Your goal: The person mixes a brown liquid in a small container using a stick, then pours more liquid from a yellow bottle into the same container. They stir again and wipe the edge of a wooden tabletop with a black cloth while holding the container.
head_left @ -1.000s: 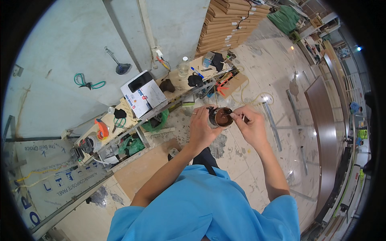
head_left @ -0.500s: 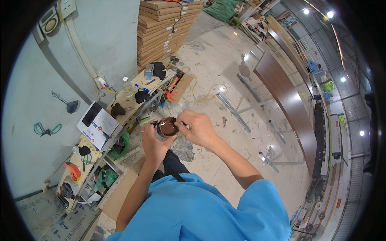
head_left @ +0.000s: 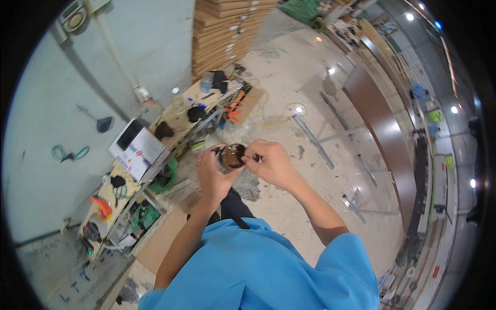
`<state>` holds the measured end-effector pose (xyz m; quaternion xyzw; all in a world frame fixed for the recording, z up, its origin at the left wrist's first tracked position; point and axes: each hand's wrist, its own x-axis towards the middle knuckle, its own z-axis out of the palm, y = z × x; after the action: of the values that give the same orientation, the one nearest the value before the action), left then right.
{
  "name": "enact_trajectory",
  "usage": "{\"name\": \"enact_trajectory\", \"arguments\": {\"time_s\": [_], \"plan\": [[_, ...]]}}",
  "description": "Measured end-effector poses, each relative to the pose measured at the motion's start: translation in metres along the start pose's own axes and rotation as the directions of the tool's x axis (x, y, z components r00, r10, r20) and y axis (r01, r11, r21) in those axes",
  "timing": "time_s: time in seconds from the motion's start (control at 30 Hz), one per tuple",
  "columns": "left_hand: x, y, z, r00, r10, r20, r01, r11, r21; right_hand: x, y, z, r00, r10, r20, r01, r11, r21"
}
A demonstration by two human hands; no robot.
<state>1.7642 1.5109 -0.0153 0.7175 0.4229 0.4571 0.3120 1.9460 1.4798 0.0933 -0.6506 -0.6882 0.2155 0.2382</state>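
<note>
A small round cup of dark brown liquid is in my left hand, whose fingers and thumb wrap its side. The cup looks clear-walled, and its open top faces up toward me. At the cup's right rim my right hand is pinched closed on something small and dark. Its kind is hidden by the fingers and blur. Both hands are in front of my body, above the floor.
A cluttered workbench along the left wall bears a white box, a bottle and orange-handled tools. Behind it rise stacked brown cardboard packs. To the right, a long brown panel rests above metal frame bars.
The whole view has shifted, so the surroundings appear farther right. My right hand stays at the cup's rim, with small finger movement. The left hand keeps its hold on the cup.
</note>
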Motion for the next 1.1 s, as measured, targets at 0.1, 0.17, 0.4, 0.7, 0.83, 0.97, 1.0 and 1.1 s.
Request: {"name": "enact_trajectory", "arguments": {"time_s": [0.1, 0.17, 0.4, 0.7, 0.83, 0.97, 1.0, 1.1], "plan": [[-0.001, -0.003, 0.000, 1.000, -0.011, 0.001, 0.011, 1.000, 0.017, 0.000, 0.000, 0.003, 0.989, -0.026, -0.148, 0.049, 0.987, 0.155], [-0.003, -0.002, 0.000, 0.999, -0.053, -0.001, 0.053, 0.999, -0.014, 0.001, 0.000, 0.004, 0.992, -0.015, -0.123, 0.028, 0.994, 0.107], [-0.003, -0.002, -0.002, 0.993, -0.115, 0.016, 0.116, 0.993, -0.018, 0.002, 0.001, 0.008, 0.999, 0.010, -0.052, -0.002, 0.990, 0.141], [-0.002, -0.006, -0.003, 0.995, -0.101, 0.010, 0.101, 0.995, -0.007, 0.005, -0.004, 0.009, 0.995, 0.078, -0.059, -0.069, 0.986, 0.154], [-0.004, -0.010, -0.004, 0.993, -0.121, 0.013, 0.121, 0.992, 0.021, 0.005, -0.004, 0.014, 0.998, 0.061, -0.013, -0.060, 0.996, 0.070], [-0.005, -0.012, 0.001, 1.000, 0.007, 0.001, -0.007, 1.000, 0.022, 0.003, 0.004, 0.020, 0.976, -0.023, -0.217, 0.059, 0.985, 0.164], [-0.006, -0.011, 0.003, 1.000, -0.010, -0.012, 0.010, 1.000, 0.018, 0.002, 0.006, 0.020, 0.966, -0.092, -0.242, 0.110, 0.992, 0.065], [-0.004, -0.008, 0.003, 0.998, -0.056, 0.039, 0.055, 0.998, 0.015, -0.001, 0.006, 0.017, 0.997, 0.028, -0.074, -0.015, 0.987, 0.161]]}}
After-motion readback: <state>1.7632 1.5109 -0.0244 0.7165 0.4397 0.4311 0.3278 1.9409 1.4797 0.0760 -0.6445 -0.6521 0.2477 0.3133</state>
